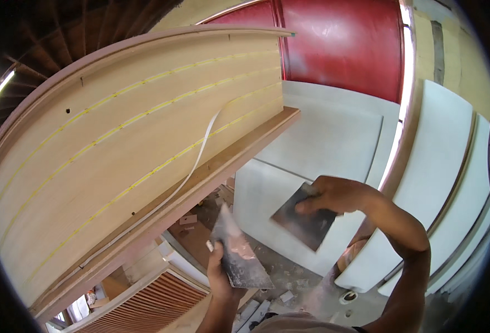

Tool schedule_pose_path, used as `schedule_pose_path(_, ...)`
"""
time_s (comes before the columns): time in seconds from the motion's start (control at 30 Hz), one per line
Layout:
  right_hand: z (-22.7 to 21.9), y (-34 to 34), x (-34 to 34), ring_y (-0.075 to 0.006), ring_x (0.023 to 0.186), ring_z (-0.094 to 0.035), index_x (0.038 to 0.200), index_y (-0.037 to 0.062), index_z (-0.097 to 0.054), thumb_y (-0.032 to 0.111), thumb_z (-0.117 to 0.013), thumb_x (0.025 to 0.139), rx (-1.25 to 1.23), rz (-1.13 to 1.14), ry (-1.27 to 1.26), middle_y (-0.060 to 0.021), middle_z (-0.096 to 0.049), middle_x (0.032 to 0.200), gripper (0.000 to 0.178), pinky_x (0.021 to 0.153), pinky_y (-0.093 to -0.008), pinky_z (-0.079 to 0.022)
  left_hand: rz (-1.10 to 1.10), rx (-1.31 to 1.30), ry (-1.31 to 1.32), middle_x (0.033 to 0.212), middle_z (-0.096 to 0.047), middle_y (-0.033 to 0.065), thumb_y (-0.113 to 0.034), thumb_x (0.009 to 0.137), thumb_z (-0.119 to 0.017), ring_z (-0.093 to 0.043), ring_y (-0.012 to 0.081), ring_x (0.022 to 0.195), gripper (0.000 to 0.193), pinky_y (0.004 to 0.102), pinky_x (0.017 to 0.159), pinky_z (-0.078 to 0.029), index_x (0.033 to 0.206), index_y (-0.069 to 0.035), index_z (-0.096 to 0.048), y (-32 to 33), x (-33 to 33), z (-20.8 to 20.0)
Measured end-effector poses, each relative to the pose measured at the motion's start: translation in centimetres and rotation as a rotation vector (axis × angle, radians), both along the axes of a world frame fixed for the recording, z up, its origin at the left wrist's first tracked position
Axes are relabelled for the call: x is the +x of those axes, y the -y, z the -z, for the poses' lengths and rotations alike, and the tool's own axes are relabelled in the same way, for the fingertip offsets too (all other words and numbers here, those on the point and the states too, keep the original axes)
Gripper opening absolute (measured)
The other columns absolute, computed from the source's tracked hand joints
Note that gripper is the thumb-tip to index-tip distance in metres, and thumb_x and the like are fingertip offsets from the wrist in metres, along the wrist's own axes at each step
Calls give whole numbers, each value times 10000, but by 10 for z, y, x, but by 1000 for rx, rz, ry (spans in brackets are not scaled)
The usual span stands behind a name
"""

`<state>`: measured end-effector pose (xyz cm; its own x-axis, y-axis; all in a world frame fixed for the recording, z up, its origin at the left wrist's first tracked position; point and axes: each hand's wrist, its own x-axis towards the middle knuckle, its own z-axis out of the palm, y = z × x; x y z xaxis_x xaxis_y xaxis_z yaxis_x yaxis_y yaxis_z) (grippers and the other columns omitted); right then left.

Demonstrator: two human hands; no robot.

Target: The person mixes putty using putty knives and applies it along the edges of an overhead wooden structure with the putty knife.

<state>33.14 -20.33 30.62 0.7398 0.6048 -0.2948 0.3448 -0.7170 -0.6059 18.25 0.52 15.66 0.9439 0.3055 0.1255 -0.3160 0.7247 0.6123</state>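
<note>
My left hand (221,280) is closed on the edge of a grey flat scraper plate (247,272) with a smear of pinkish putty (238,243) on its face. To its right, my right hand (342,194) grips a dark, square flat scraper blade (311,225), thumb on one face; the fingers behind it are partly hidden. The two tools are apart. Ahead and to the left stands a large pale wooden panel (145,133) with several lines of yellow-and-white filler or tape across it. Neither tool touches the panel.
A white cable (203,145) hangs from the panel down onto its lower wooden ledge (222,161). White panels (317,122) lean behind and curved white boards (433,150) stand at right. A red door (342,47) is beyond. Scraps litter the floor; a slatted piece (164,305) lies lower left.
</note>
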Motion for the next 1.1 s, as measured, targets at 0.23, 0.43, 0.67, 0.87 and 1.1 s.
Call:
schedule_pose_path(0.23,110,-10,13,-121,591,-605,1086,50,-556,360,-611,948,1540,413,-345,-20,-629,818,344,458,-236,-474,-154,-222,-209,831,-628,45,-363,996,-506,-620,112,697,319,245,580,-518,1093,-61,-537,28,22,-30)
schedule_pose_path(0.43,153,-95,0,-129,672,-614,1061,33,-567,277,-591,958,1529,374,-521,-21,-617,835,267,567,-297,-515,1137,-589,669,1033,-650,104,-376,1009,-485,-664,158,834,411,291,671,-552,1232,-35,-535,-3,54,67)
schedule_pose_path(0.67,238,-27,-62,-210,774,-702,1122,-38,-619,100,-734,822,1430,-186,-360,-140,-703,927,349,666,-303,-560,442,-257,271,1108,-632,110,-411,1015,-449,-650,189,951,468,325,797,-541,1264,-19,-511,-40,25,66)
schedule_pose_path(0.87,220,-53,-107,-214,752,-673,1190,57,-542,210,-585,958,1712,749,-338,-86,-656,918,282,555,-353,-556,-404,-40,-92,1008,-639,81,-356,1012,-510,-647,154,861,380,301,693,-553,1198,-25,-521,-5,26,64)
schedule_pose_path(1.1,220,-83,-96,-161,630,-637,1008,28,-623,219,-684,901,1429,716,-299,-67,-644,861,227,411,-278,-461,-465,942,-126,772,-610,92,-244,996,-528,-607,183,682,284,338,618,-494,1072,17,-608,-20,1,83)
